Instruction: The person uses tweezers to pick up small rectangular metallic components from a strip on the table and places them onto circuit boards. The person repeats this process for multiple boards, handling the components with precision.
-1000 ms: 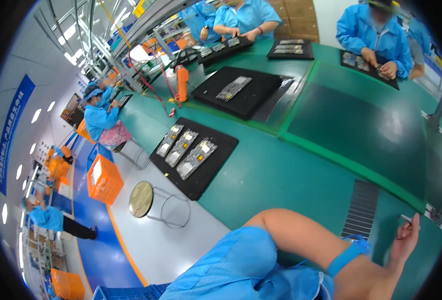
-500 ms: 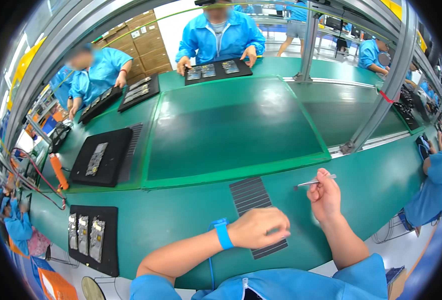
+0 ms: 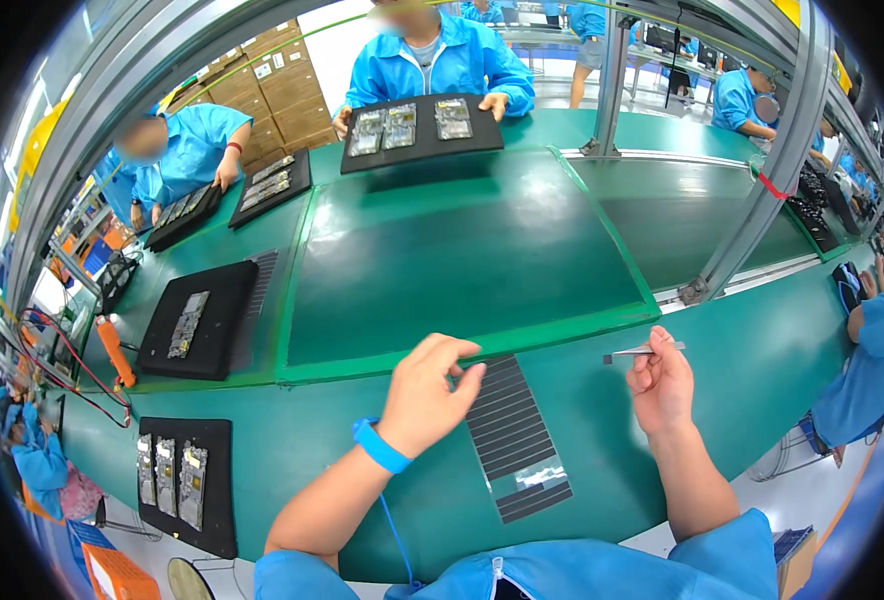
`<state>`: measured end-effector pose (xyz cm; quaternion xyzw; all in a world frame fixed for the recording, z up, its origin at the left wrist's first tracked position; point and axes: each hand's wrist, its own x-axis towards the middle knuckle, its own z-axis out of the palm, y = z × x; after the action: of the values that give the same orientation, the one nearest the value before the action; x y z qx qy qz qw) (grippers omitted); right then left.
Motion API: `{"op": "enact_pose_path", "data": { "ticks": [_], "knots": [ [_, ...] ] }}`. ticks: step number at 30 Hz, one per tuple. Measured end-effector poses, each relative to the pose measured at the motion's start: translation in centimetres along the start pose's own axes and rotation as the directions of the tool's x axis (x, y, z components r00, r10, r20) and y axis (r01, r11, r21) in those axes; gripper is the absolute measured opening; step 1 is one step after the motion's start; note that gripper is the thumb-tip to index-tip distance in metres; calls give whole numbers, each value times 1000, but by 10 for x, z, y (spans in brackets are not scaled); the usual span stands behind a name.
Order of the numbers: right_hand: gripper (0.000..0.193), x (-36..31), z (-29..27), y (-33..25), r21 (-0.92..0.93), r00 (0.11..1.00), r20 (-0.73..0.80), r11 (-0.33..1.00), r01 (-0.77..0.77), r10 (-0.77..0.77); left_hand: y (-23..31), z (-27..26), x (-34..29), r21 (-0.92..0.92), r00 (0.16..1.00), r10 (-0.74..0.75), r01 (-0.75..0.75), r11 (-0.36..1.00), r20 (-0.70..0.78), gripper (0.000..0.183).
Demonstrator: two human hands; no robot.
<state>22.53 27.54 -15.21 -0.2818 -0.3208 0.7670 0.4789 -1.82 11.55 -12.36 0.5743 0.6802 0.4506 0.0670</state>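
My right hand (image 3: 660, 385) grips metal tweezers (image 3: 642, 351) above the right part of the green mat. A small dark piece (image 3: 609, 359) is at the tweezers' tip. My left hand (image 3: 432, 395), with a blue band round its wrist, hovers left of a sheet of dark strips (image 3: 507, 410); its thumb and fingers are apart and hold nothing that I can see. The sheet lies flat before me, with a shiny bare patch near its lower end. To my left lies a black foam tray (image 3: 219, 480) with three circuit boards (image 3: 193, 484).
Another foam tray (image 3: 230, 350) bears one circuit board (image 3: 188, 325), beside an orange tool (image 3: 116, 350). A green-edged panel (image 3: 442, 250) fills the middle. Across the table, a co-worker holds a tray (image 3: 422, 158) of boards. A metal post (image 3: 762, 170) rises at the right.
My left hand has moved left and away from over the sheet, uncovering its shiny patch. My right hand shifted slightly right with the tweezers. The co-worker opposite raised and tilted the tray.
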Motion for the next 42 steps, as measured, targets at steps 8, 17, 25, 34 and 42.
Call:
{"op": "enact_pose_path", "data": {
  "ticks": [8,17,25,34,42],
  "knots": [
    [17,0,0,0,9,998,66,1000,5,-5,-93,-11,61,859,988,102,-154,488,119,18],
    [20,8,-6,2,-32,999,32,999,-1,2,-125,1,123,816,879,62,-463,348,472,11],
    [17,11,-6,6,-43,996,91,999,14,-10,-119,-17,106,798,869,161,-493,348,467,10],
    [20,-7,7,20,-75,982,184,997,-18,32,18,-6,-81,658,747,348,-664,355,566,21],
    [24,20,29,37,-301,948,238,944,-135,211,41,31,-60,434,855,230,-447,782,466,36]
  ]
}}
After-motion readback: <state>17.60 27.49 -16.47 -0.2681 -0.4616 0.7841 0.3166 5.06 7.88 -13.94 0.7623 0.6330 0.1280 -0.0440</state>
